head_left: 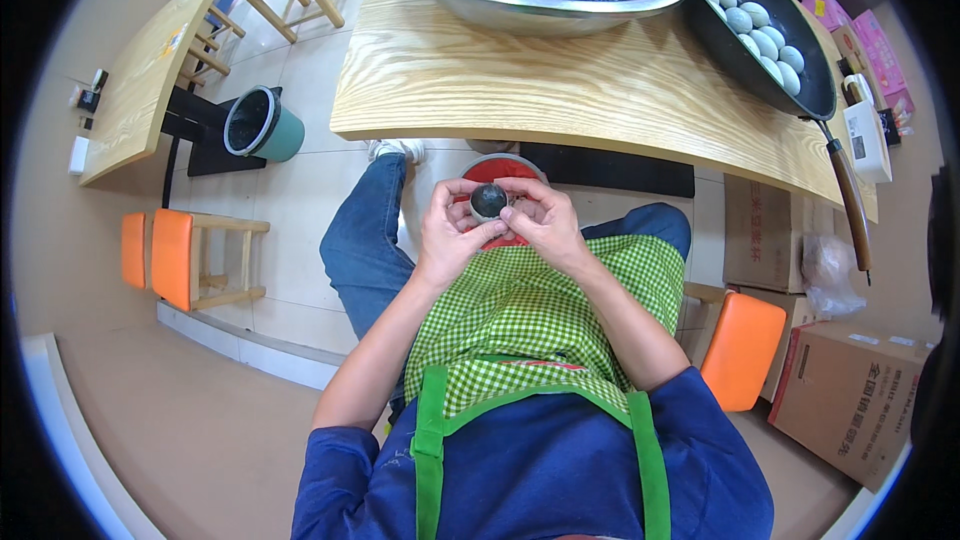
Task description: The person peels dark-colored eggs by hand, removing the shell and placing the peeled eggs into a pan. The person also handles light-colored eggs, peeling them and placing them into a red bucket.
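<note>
A partly shelled preserved egg (489, 200) is held between both hands above my lap. Its bare dark top shows, and pale shell seems to wrap its lower part. My left hand (450, 223) grips the egg from the left with curled fingers. From the other side, my right hand (540, 217) pinches near the shell edge with thumb and fingers. Below the hands, between my knees, stands a red container (518, 168), mostly hidden. On the table are a metal bowl (545, 20) of dark shiny eggs and a black pan (735, 65) holding several pale, shelled-looking eggs.
The wooden table (440, 80) edge lies just beyond my knees, with the pan's handle (850, 195) jutting past it. An orange chair (742, 350) and cardboard boxes (850, 390) stand at right. A green bin (265, 127) and an orange stool (175, 260) are at left.
</note>
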`<state>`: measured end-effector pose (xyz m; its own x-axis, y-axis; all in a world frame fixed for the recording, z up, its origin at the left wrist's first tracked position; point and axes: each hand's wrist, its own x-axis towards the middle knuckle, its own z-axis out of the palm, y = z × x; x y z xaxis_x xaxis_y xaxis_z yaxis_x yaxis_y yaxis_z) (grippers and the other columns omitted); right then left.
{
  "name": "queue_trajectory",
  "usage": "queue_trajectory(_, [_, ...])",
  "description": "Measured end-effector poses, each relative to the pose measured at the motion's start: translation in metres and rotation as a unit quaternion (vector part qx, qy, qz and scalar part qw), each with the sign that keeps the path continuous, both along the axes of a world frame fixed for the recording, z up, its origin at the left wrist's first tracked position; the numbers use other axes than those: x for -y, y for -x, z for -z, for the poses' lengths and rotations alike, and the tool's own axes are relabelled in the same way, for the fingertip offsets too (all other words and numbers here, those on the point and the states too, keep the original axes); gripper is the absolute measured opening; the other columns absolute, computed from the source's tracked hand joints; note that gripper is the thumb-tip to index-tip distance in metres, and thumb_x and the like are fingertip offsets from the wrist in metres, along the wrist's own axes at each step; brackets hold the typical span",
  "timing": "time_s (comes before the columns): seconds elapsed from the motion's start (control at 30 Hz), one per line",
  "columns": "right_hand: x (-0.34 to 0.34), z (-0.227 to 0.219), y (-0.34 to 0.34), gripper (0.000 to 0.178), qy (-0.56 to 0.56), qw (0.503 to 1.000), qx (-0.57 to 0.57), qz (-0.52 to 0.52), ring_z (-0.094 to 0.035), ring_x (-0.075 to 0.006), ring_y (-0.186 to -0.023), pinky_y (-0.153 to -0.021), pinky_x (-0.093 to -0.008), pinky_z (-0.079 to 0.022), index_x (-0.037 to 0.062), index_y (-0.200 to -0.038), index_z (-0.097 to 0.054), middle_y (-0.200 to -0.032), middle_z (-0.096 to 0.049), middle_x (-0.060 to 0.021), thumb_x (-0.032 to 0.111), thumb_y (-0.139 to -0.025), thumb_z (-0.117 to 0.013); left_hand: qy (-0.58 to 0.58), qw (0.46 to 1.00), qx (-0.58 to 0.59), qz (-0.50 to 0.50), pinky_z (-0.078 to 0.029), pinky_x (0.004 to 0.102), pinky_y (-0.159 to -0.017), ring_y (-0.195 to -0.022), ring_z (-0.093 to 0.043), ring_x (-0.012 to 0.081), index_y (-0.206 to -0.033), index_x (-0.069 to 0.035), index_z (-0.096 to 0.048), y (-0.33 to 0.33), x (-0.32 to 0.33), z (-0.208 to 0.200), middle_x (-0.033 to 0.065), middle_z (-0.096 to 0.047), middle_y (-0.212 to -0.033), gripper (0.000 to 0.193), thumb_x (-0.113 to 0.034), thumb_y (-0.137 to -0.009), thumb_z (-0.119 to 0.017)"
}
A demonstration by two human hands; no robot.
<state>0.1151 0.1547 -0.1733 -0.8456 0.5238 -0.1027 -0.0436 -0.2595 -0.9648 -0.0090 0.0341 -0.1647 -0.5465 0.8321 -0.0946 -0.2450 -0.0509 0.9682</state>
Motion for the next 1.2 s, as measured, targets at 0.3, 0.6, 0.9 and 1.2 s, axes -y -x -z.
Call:
queue_trajectory(0.3, [0.009, 0.005, 0.004, 0.042, -0.005, 0.998, -0.013, 0.058, -0.066, -0.0107, -0.071, -0.061, -0.024, -0.056, -0.0045, -0.12, -0.06, -0.091, -0.067, -0.0077, -0.008, -0.079, -0.052, 0.02, 0.97, -0.234, -0.054, -0.058, 0.0329, -0.087, -0.102, -0.066, 0.0228, -0.111, 0.001, -0.048, -0.008, 0.001, 0.002, 0.0153, -0.061, -0.112, 0.056, -0.004, -0.07, -0.085])
queue_trajectory(0.6, [0.018, 0.002, 0.006, 0.039, 0.029, 0.992, -0.029, 0.115, -0.066, -0.0125, -0.069, -0.061, -0.0265, -0.059, -0.0063, -0.115, -0.061, -0.086, -0.068, -0.009, -0.011, -0.078, -0.05, 0.032, 0.957, -0.284, -0.05, -0.058, 0.0329, -0.084, -0.096, -0.067, 0.0217, -0.106, 0.001, -0.051, -0.012, -0.001, 0.002, 0.014, -0.063, -0.108, 0.051, -0.004, -0.068, -0.085])
queue_trajectory(0.9, [0.014, -0.003, -0.002, 0.039, 0.07, 0.994, 0.009, 0.089, -0.062, -0.0097, -0.068, -0.059, -0.0235, -0.055, -0.005, -0.114, -0.063, -0.09, -0.069, -0.0093, -0.01, -0.078, -0.05, 0.019, 0.998, -0.054, -0.007, -0.055, 0.0327, -0.089, -0.102, -0.064, 0.0193, -0.113, 0.0, -0.045, -0.009, 0.0, 0.003, 0.011, -0.06, -0.111, 0.058, -0.002, -0.071, -0.084])
queue_trajectory(1.2, [0.001, 0.006, -0.004, 0.023, -0.018, 0.994, 0.016, 0.106, -0.061, -0.0088, -0.074, -0.068, -0.0236, -0.052, -0.0033, -0.112, -0.066, -0.092, -0.069, -0.0063, 0.001, -0.091, -0.059, 0.001, 0.993, 0.121, 0.015, -0.054, 0.0324, -0.09, -0.101, -0.062, 0.0178, -0.116, 0.0, -0.048, 0.002, 0.004, 0.002, 0.0107, -0.061, -0.113, 0.053, 0.0, -0.075, -0.081])
